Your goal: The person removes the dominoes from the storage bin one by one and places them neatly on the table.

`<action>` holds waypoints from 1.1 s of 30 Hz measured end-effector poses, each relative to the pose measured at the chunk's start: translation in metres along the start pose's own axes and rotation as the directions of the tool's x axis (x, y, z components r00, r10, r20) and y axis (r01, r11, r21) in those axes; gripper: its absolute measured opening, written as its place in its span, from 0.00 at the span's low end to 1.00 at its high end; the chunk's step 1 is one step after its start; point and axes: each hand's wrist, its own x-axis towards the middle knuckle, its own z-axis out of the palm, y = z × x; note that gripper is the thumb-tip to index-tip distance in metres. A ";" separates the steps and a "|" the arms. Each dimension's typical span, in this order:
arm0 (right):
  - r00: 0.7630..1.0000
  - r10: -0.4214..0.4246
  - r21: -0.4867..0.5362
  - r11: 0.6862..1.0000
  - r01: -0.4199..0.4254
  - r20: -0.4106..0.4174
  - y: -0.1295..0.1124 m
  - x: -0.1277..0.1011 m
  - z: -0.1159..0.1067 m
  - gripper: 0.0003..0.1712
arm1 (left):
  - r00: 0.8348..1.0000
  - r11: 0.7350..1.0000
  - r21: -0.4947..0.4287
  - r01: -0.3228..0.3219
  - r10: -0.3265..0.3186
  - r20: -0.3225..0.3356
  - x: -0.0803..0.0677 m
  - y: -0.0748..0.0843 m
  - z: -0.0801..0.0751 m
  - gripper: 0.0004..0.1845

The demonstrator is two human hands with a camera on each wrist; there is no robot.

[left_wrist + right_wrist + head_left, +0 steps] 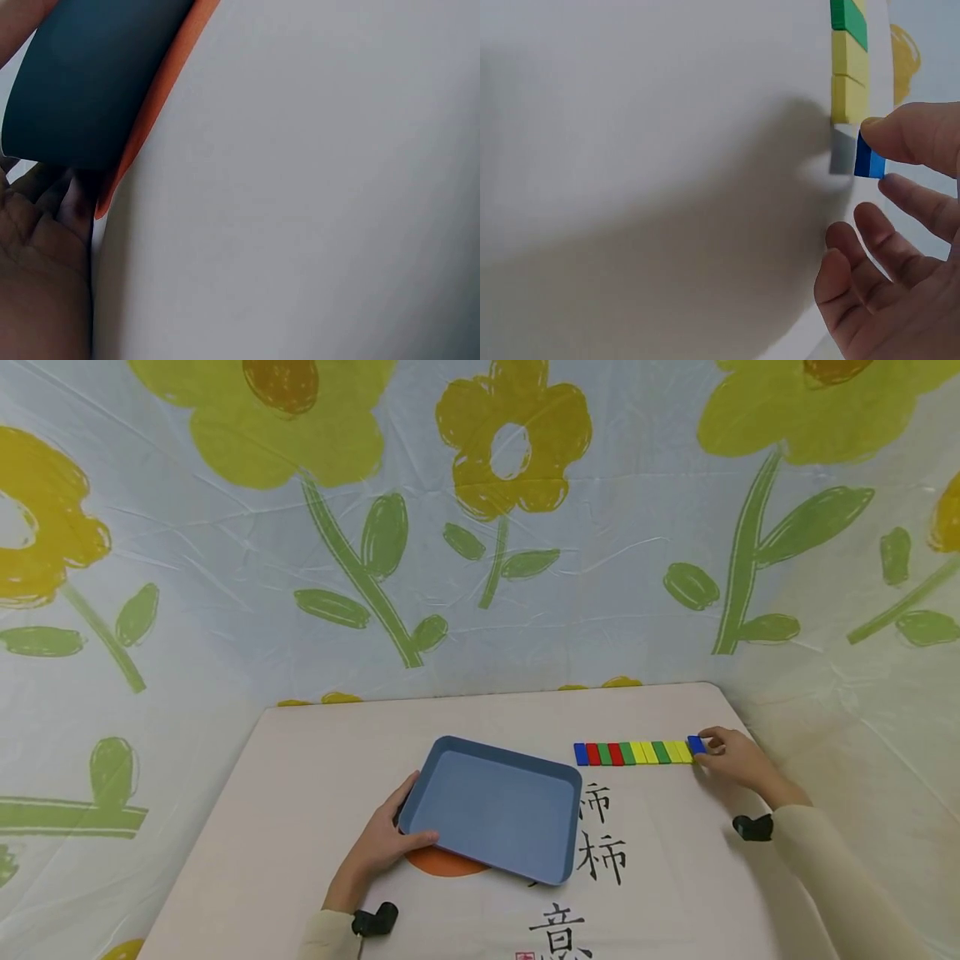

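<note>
My left hand (385,837) grips the left end of a blue-grey tray (495,814), thumb over the rim and other fingers beneath. The left wrist view shows the tray's dark side wall (90,82) above the palm. At the right, my right hand (738,764) pinches a small blue block (870,156) between thumb and index finger. In the right wrist view a gap shows between this block and its shadow on the table, so it is held slightly raised. Beside it lies the end of a row of coloured blocks (630,753) in red, green, yellow and blue.
A pale tabletop (300,827) carries black brush characters (600,860) and an orange printed shape (446,862), partly hidden under the tray. Behind the table's back edge hangs a flower-patterned sheet (585,610). Small black cameras (752,827) sit on the wrists.
</note>
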 end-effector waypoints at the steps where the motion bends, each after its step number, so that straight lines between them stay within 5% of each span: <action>1: 1.000 0.003 -0.012 1.000 -0.003 0.009 0.002 0.000 0.000 0.33 | 1.000 1.000 0.000 0.000 0.000 -0.002 0.000 0.000 0.000 0.58; 8: 0.997 0.025 -0.018 1.000 -0.024 0.074 0.007 0.001 0.001 0.33 | 1.000 1.000 0.002 0.000 0.000 -0.001 0.000 -0.002 0.000 0.58; 33: 0.996 0.020 -0.003 1.000 -0.019 0.084 0.012 0.007 0.007 0.30 | 1.000 1.000 -0.012 0.002 -0.002 0.007 0.001 -0.004 -0.002 0.58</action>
